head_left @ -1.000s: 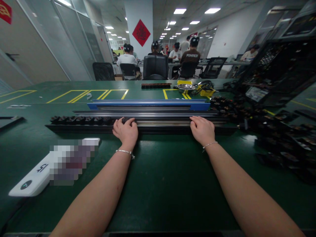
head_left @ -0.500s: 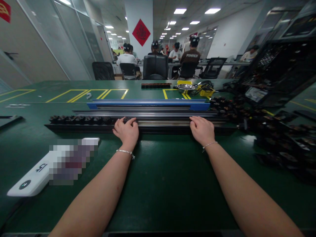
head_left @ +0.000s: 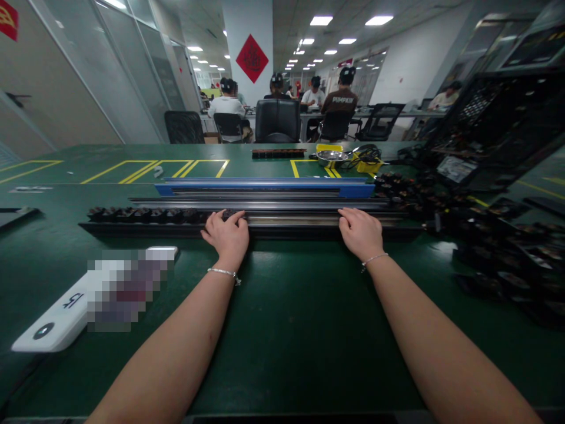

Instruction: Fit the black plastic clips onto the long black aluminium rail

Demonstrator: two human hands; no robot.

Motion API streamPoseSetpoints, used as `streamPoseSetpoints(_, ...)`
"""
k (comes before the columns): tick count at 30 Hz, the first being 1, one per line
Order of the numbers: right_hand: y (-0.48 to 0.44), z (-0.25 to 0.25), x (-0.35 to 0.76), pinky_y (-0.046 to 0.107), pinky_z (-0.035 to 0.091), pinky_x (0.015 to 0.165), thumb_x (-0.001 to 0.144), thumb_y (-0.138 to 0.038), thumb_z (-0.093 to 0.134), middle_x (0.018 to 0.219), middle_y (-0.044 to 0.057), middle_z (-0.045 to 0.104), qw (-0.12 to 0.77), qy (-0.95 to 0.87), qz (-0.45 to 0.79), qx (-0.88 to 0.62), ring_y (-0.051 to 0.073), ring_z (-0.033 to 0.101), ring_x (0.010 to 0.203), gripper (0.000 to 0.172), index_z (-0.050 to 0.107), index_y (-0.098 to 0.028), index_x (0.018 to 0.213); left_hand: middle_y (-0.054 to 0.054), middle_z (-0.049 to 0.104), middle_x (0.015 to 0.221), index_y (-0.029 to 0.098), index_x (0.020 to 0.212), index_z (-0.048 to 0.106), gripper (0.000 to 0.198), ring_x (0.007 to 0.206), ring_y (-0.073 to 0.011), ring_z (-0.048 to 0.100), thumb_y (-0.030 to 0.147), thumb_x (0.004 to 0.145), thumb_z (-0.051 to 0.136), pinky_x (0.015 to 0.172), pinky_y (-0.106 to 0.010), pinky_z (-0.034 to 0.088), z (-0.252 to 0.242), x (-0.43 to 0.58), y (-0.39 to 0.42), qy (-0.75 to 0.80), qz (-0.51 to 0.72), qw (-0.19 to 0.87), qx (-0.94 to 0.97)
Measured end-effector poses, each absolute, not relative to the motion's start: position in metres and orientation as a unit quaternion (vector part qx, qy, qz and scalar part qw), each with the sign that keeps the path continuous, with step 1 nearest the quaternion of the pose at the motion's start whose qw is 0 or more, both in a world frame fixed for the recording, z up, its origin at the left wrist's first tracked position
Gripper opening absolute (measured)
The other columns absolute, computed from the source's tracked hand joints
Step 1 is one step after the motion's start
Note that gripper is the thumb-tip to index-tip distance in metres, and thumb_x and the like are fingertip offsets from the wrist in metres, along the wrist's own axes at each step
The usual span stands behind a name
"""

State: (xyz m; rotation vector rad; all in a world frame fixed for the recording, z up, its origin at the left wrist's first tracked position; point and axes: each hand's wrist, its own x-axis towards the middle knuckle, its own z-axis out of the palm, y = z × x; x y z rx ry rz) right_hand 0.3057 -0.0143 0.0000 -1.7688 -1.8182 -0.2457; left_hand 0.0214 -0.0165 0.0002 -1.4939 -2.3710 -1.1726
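Observation:
A long black rail [head_left: 291, 232] lies crosswise on the green table, with a row of small black parts [head_left: 145, 215] along its left half. My left hand [head_left: 227, 237] rests over the row's right end. Its fingers are bent around a small black part that shows between thumb and forefinger. My right hand [head_left: 362, 234] grips the rail farther right, thumb and fingers closed over its near edge. Fingertips of both hands are partly hidden behind the rail. Just beyond lie metal strips [head_left: 273, 204] and a blue bar [head_left: 357, 190].
Many small black parts [head_left: 507, 253] are heaped at the right, near a large dark case [head_left: 489, 129]. A white device [head_left: 53, 327] lies front left. Farther back are a metal bowl [head_left: 332, 158] and a short dark strip [head_left: 279, 153]. Several people sit beyond the table.

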Motion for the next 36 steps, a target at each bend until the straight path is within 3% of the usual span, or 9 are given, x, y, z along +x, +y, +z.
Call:
streamPoseSetpoints(13,-0.014,0.0005,0.3069,0.043,0.035,0.097,0.087,-0.031,0.034,0.122,0.005,0.062,0.272,-0.688,-0.098,-0.665,0.023,0.05,0.118,0.04,0.065,-0.023,0.113,-0.004,0.055,0.126,0.037,0.092,0.072,0.023,0.127,-0.028,0.038,0.029,0.08,0.053,0.105,-0.065,0.02,-0.0017,0.0227,-0.0157,-0.772,-0.388,0.05,-0.501)
streamPoseSetpoints(28,-0.0156,0.001,0.3062,0.045,0.035,0.097,0.088,-0.03,0.036,0.123,0.005,0.061,0.272,-0.689,-0.098,-0.664,0.024,0.05,0.118,0.039,0.064,-0.024,0.114,-0.003,0.055,0.124,0.037,0.09,0.073,0.022,0.126,-0.0268,0.039,0.03,0.08,0.054,0.108,-0.063,0.015,-0.001,0.0231,-0.017,-0.766,-0.387,0.046,-0.512)
streamPoseSetpoints(36,-0.0163,0.0034,0.3056,0.045,0.037,0.096,0.087,-0.029,0.037,0.123,0.006,0.061,0.268,-0.692,-0.1,-0.663,0.024,0.05,0.118,0.039,0.065,-0.023,0.114,-0.004,0.057,0.12,0.037,0.093,0.073,0.025,0.116,-0.0265,0.047,0.03,0.081,0.052,0.108,-0.062,0.016,0.0007,0.0236,-0.0179,-0.765,-0.381,0.045,-0.518)
